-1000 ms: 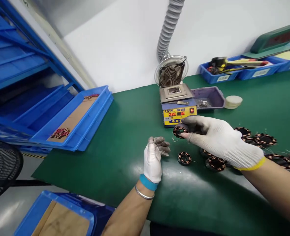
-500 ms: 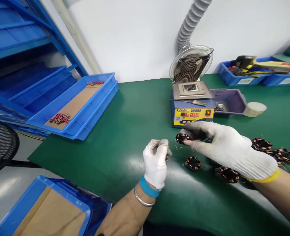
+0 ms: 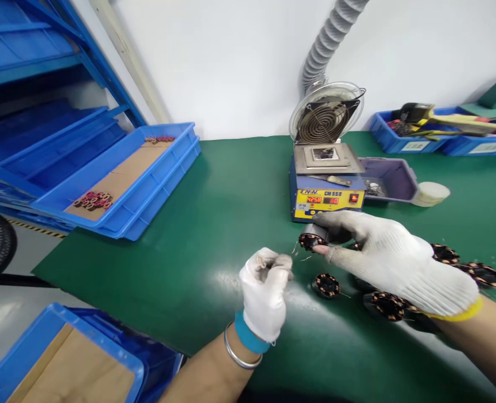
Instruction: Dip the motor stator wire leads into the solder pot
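My right hand [image 3: 382,260], in a white glove with a yellow cuff, is closed around a motor stator [image 3: 314,237]; its copper-wound face looks toward me and thin wire ends stick out. Just left of it, my gloved left hand [image 3: 265,291] is closed with fingertips pinched together; what they hold, if anything, is too small to make out. On the green bench below lies another stator [image 3: 327,285]. More stators [image 3: 386,306] sit under and beside my right hand, partly covered by it. Behind that hand stands a blue and yellow solder pot [image 3: 327,201] with lit red digits.
A fan guard and clear disc [image 3: 326,120] on a grey duct [image 3: 332,36] rise behind the pot. Beside it are a purple bin [image 3: 393,179] and a round white pad [image 3: 431,193]. Blue trays [image 3: 164,179] stand left; a blue crate [image 3: 136,364] is at the lower left.
My right hand has tilted the stator slightly, and its wire ends point differently. My left hand stays pinched close by. The view has shifted a little, and the pot's digits have changed.
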`<act>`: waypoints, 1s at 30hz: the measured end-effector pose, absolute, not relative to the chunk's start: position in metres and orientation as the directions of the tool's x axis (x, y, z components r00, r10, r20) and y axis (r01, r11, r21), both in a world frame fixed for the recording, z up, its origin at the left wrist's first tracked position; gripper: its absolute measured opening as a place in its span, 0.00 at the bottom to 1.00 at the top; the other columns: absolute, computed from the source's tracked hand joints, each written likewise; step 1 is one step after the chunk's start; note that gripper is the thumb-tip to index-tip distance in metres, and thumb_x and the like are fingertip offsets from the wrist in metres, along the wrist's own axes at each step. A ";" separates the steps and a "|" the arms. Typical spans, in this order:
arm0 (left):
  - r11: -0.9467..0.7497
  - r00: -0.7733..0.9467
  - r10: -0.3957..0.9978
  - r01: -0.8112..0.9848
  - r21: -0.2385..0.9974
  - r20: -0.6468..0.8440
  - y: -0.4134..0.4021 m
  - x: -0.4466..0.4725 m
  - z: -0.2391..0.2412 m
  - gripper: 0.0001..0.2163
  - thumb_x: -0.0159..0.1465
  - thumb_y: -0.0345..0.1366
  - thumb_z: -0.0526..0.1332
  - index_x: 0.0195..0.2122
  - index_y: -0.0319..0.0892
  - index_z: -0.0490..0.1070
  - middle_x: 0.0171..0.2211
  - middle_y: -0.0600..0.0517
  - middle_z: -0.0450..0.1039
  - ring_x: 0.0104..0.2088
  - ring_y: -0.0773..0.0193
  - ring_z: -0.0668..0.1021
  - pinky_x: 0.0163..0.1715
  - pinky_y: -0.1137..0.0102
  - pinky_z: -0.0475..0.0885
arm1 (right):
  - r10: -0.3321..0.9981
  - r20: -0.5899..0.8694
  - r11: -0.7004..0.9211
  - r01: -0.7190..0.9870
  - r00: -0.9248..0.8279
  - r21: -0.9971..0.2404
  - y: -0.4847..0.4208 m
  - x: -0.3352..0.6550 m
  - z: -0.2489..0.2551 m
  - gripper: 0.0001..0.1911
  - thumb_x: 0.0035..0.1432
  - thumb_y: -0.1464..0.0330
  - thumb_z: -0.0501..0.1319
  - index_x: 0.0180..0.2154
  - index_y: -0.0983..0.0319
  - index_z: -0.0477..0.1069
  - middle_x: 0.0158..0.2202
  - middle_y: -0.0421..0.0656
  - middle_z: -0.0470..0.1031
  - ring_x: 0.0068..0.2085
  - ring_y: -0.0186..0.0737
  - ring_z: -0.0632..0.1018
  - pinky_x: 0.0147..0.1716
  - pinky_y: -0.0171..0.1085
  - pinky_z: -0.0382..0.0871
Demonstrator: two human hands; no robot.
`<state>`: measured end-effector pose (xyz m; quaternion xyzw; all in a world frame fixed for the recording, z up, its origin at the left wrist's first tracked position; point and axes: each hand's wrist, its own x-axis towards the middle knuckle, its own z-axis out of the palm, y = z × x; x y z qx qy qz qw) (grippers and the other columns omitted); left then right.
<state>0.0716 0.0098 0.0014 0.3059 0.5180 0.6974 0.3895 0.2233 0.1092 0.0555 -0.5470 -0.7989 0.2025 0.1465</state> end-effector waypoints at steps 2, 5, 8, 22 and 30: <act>-0.233 -0.530 0.845 -0.233 0.944 0.078 0.007 0.071 -0.003 0.11 0.59 0.40 0.65 0.23 0.42 0.69 0.20 0.55 0.68 0.22 0.68 0.70 0.24 0.72 0.66 | 0.945 0.005 0.290 0.834 -0.326 -0.469 0.117 0.227 0.060 0.27 0.48 0.53 0.68 0.50 0.55 0.80 0.43 0.44 0.82 0.40 0.51 0.82 0.34 0.42 0.76; -0.230 -0.542 0.838 -0.242 0.943 0.065 0.009 0.075 -0.007 0.11 0.61 0.43 0.65 0.26 0.42 0.71 0.22 0.54 0.70 0.24 0.66 0.73 0.25 0.71 0.69 | 0.973 -0.003 0.208 0.889 -0.230 -0.407 0.137 0.229 0.076 0.29 0.50 0.53 0.68 0.53 0.53 0.79 0.46 0.44 0.81 0.45 0.51 0.81 0.43 0.45 0.75; -0.152 -0.512 0.858 -0.178 0.972 0.040 0.013 0.082 -0.007 0.09 0.61 0.41 0.64 0.27 0.42 0.72 0.24 0.52 0.73 0.25 0.65 0.75 0.28 0.70 0.72 | 0.985 0.054 0.170 0.931 -0.161 -0.323 0.172 0.227 0.096 0.31 0.55 0.51 0.65 0.58 0.51 0.75 0.51 0.45 0.79 0.51 0.50 0.79 0.49 0.48 0.70; -0.423 -0.202 0.777 0.534 0.732 0.596 0.014 0.086 -0.020 0.03 0.61 0.30 0.62 0.35 0.44 0.72 0.27 0.51 0.77 0.27 0.62 0.80 0.29 0.70 0.74 | 0.932 0.114 0.329 0.934 -0.345 0.138 0.257 0.200 0.125 0.29 0.71 0.61 0.44 0.59 0.73 0.71 0.53 0.61 0.71 0.57 0.54 0.73 0.50 0.46 0.64; -0.450 -0.191 0.741 0.570 0.687 0.644 0.013 0.088 -0.020 0.04 0.62 0.29 0.60 0.36 0.43 0.72 0.26 0.52 0.75 0.25 0.65 0.78 0.28 0.71 0.73 | 0.928 0.105 0.334 0.924 -0.357 0.189 0.293 0.205 0.107 0.24 0.61 0.61 0.59 0.56 0.64 0.72 0.53 0.58 0.73 0.53 0.63 0.76 0.48 0.56 0.71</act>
